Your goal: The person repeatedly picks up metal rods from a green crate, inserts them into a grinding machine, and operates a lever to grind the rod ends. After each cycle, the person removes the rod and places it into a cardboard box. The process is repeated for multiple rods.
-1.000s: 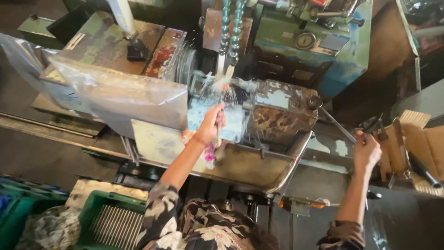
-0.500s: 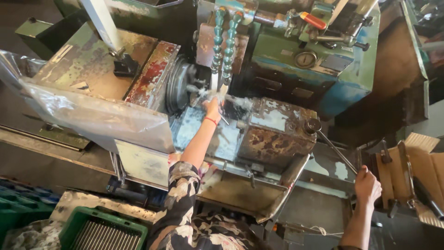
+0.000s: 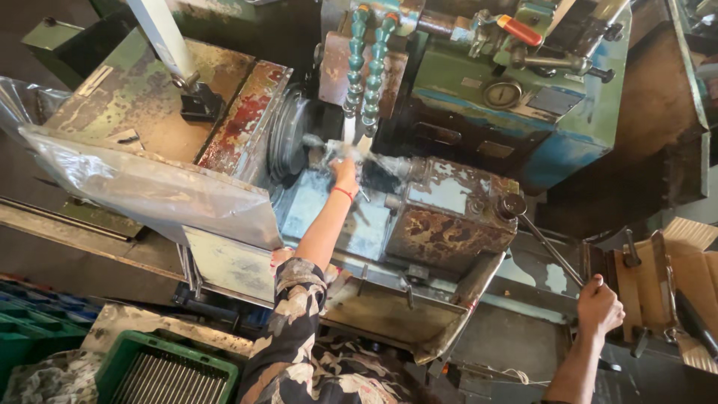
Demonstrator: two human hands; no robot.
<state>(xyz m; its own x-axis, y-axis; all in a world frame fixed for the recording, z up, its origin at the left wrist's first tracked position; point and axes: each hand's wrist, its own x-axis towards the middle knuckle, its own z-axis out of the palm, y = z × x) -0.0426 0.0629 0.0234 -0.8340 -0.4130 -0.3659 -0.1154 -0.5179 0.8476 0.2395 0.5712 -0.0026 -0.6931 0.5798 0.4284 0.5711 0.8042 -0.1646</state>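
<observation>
The left hand [image 3: 345, 173] has reached deeper, fingers at the wet chuck [image 3: 293, 142]; right hand [image 3: 598, 305] grips the lever [image 3: 544, 241].

The machine body [image 3: 456, 217] at the centre of the frame is painted metal, its green and pale blue coat flaked away to rough brown rust. A clear plastic sheet [image 3: 149, 191] at the left looks glossy and creased. The two coolant hoses [image 3: 370, 63] at the top are segmented teal plastic (dull, not shiny). At the lower right, the lever [image 3: 542, 239] is bare smooth metal. The crate [image 3: 172, 370] at the lower left is green plastic. The sleeve [image 3: 292, 329] is patterned matt cloth.
</observation>
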